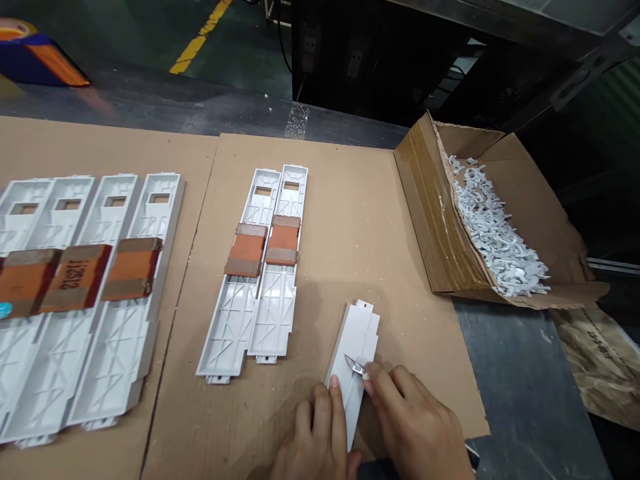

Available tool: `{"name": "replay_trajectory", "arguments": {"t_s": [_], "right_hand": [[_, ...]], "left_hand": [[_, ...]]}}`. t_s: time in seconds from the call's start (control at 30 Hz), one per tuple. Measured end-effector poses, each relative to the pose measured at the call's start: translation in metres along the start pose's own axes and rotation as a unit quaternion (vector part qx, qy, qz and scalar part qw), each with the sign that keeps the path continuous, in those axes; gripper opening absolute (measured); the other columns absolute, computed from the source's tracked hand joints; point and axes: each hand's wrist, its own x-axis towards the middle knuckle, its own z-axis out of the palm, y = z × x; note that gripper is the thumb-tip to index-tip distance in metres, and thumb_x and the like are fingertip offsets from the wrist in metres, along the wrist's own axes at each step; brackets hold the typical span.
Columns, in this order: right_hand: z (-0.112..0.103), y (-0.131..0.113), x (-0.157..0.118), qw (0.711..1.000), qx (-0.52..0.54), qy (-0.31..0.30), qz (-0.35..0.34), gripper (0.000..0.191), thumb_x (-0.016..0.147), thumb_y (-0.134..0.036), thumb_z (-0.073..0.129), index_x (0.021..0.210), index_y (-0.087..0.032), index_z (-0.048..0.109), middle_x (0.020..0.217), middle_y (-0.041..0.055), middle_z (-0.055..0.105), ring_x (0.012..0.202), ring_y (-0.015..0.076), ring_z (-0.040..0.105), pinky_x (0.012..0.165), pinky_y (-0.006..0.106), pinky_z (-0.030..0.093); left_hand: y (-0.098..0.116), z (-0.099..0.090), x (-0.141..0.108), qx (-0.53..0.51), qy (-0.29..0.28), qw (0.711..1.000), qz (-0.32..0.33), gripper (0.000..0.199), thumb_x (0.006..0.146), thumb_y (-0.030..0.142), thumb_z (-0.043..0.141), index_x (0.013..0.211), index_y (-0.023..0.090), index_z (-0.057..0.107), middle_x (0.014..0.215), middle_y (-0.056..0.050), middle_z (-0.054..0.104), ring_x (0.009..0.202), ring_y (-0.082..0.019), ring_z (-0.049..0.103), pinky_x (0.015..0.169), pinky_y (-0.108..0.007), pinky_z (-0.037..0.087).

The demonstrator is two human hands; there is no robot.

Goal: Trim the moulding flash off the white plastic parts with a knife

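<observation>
A white plastic part (354, 340) lies tilted on the cardboard sheet near the front, its smooth side up. My left hand (320, 433) is closed on the part's left edge, with the index fingertip on its side. In my right hand (417, 413) is a small knife (356, 366), pinched between thumb and fingers, its blade over the white face of the part. Whether the blade touches the surface I cannot tell. The part's lower end is partly hidden by my hands.
Two white trays (275, 313) bearing orange-brown blocks (284, 240) lie left of centre. Several similar trays (117, 353) fill the far left. At the right, a cardboard box (425, 207) holds white plastic scraps (500, 233).
</observation>
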Motion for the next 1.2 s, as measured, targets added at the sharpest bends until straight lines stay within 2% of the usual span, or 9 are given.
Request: {"name": "replay_trajectory", "arguments": {"t_s": [0.3, 0.53, 0.63, 0.8, 0.93, 1.07, 1.13, 1.2], "right_hand": [[-0.004, -0.003, 0.003, 1.000, -0.024, -0.010, -0.008, 0.029, 0.098, -0.029, 0.026, 0.097, -0.025, 0.055, 0.067, -0.0005, 0.053, 0.053, 0.0141, 0.054, 0.045, 0.026, 0.028], [-0.010, -0.003, 0.006, 0.998, -0.022, -0.048, -0.016, 0.035, 0.099, -0.026, 0.019, 0.101, -0.025, 0.055, 0.071, 0.0005, 0.056, 0.052, 0.0135, 0.056, 0.043, 0.025, 0.032], [-0.016, 0.003, 0.003, 0.998, 0.018, -0.055, -0.008, 0.029, 0.098, -0.031, 0.026, 0.102, -0.027, 0.055, 0.071, -0.0009, 0.057, 0.057, 0.0143, 0.060, 0.045, 0.024, 0.038], [-0.016, 0.028, -0.013, 0.994, 0.078, -0.010, 0.069, 0.024, 0.096, -0.033, 0.037, 0.113, -0.027, 0.052, 0.083, -0.0014, 0.063, 0.066, 0.0128, 0.064, 0.050, 0.021, 0.043], [0.005, 0.042, -0.019, 0.985, 0.040, 0.028, 0.167, 0.027, 0.095, -0.037, 0.038, 0.108, -0.021, 0.056, 0.085, 0.0033, 0.065, 0.066, 0.0176, 0.063, 0.050, 0.025, 0.044], [0.023, 0.040, -0.014, 0.970, 0.046, 0.076, 0.226, 0.038, 0.094, -0.037, 0.032, 0.098, -0.014, 0.062, 0.082, 0.0120, 0.062, 0.073, 0.0258, 0.060, 0.059, 0.035, 0.046], [0.022, 0.034, -0.009, 0.967, 0.065, 0.105, 0.222, 0.042, 0.094, -0.040, 0.032, 0.100, -0.011, 0.062, 0.089, 0.0166, 0.061, 0.083, 0.0293, 0.058, 0.069, 0.043, 0.046], [0.013, 0.022, -0.005, 0.965, 0.097, 0.131, 0.204, 0.046, 0.094, -0.044, 0.029, 0.108, -0.011, 0.058, 0.097, 0.0172, 0.062, 0.089, 0.0280, 0.058, 0.074, 0.044, 0.047]], "left_hand": [[0.001, 0.004, -0.002, -0.005, 0.009, 1.000, -0.008, 0.059, 0.078, 0.031, 0.053, 0.132, 0.008, 0.043, 0.106, -0.015, 0.057, 0.081, -0.020, 0.052, 0.048, -0.023, 0.041], [0.001, 0.004, -0.001, -0.014, 0.013, 1.000, -0.006, 0.060, 0.075, 0.030, 0.055, 0.130, 0.007, 0.046, 0.107, -0.016, 0.057, 0.082, -0.020, 0.052, 0.048, -0.022, 0.042], [-0.001, 0.003, 0.000, -0.013, -0.002, 1.000, 0.000, 0.066, 0.072, 0.028, 0.058, 0.130, 0.003, 0.043, 0.103, -0.015, 0.056, 0.080, -0.021, 0.052, 0.049, -0.022, 0.044], [-0.001, -0.002, 0.003, -0.020, -0.014, 1.000, -0.006, 0.072, 0.066, 0.022, 0.063, 0.132, 0.003, 0.041, 0.102, -0.013, 0.054, 0.078, -0.019, 0.051, 0.052, -0.022, 0.048], [0.002, -0.003, 0.006, -0.039, -0.017, 0.999, -0.023, 0.074, 0.066, 0.020, 0.063, 0.133, 0.002, 0.037, 0.099, -0.012, 0.053, 0.079, -0.021, 0.054, 0.054, -0.027, 0.050], [0.001, -0.002, 0.002, -0.084, -0.016, 0.996, -0.036, 0.074, 0.068, 0.017, 0.057, 0.136, 0.003, 0.031, 0.102, -0.013, 0.054, 0.084, -0.023, 0.054, 0.061, -0.031, 0.051], [-0.002, -0.002, -0.003, -0.101, 0.006, 0.995, -0.027, 0.079, 0.068, 0.016, 0.054, 0.139, 0.002, 0.024, 0.106, -0.015, 0.054, 0.087, -0.024, 0.054, 0.065, -0.032, 0.051], [-0.006, -0.007, -0.010, -0.085, 0.050, 0.995, -0.013, 0.081, 0.068, 0.017, 0.052, 0.140, 0.001, 0.017, 0.114, -0.019, 0.054, 0.091, -0.026, 0.055, 0.064, -0.031, 0.050]]}}
